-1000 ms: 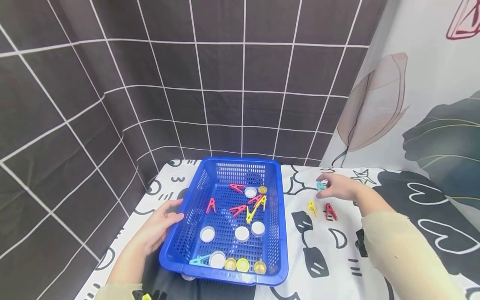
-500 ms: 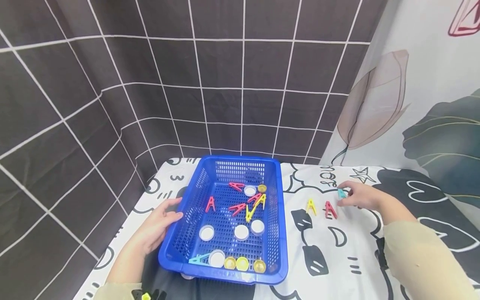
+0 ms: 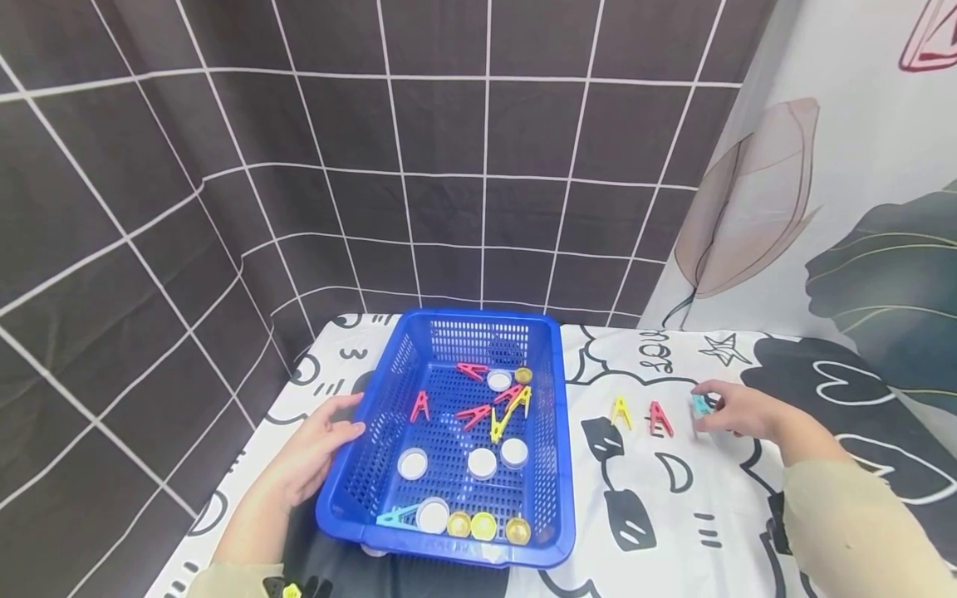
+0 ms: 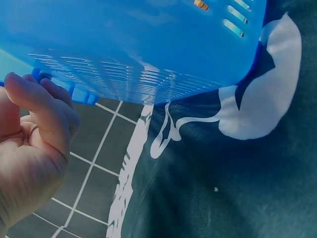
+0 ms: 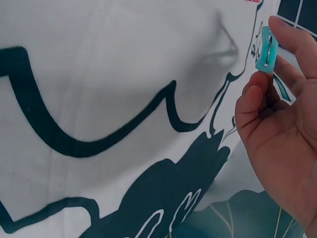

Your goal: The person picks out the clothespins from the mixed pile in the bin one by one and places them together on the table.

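Three clips (image 3: 657, 411) outside one basket (image 3: 566, 465)

Basket (image 3: 449, 546) on the tablecloth (image 3: 703, 498), backdrop (image 3: 523, 208) right behind, left hand (image 3: 323, 440) at its left rim! Inside, loose clothespins (image 3: 419, 407) across the back half, two caps (image 3: 498, 380) at back right, three through the middle, four lined along the front, a corner clothespin (image 3: 396, 516) to their left. Out right, two tablecloth clothespins (image 3: 660, 419) side by side, and beyond them the right hand (image 3: 740, 411), another clothespin (image 3: 700, 404) between its fingers!
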